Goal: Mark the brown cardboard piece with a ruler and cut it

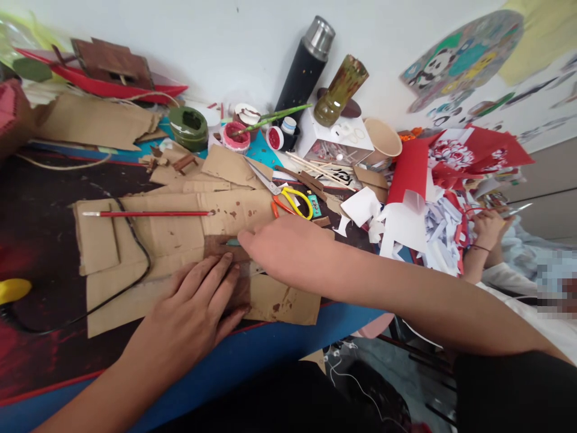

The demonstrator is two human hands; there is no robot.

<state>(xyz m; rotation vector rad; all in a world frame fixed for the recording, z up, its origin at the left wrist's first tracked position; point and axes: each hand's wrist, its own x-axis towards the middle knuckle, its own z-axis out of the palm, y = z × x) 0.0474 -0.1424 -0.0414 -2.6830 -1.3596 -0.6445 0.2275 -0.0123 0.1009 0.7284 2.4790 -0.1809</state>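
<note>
brown strip (228,264) lies flat on cardboard sheet (180,240) near worktop (252,355) front edge, long axis roughly front-to-back | left hand (198,307) fingers spread, pressing it | right hand (288,249) fingers together, pinching something small at its far end | scissors (293,201) just behind; paintbrush (144,213) well left

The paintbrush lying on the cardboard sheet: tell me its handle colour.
The paintbrush has a red handle with a pale tip at its left end, seen in the head view.
</note>
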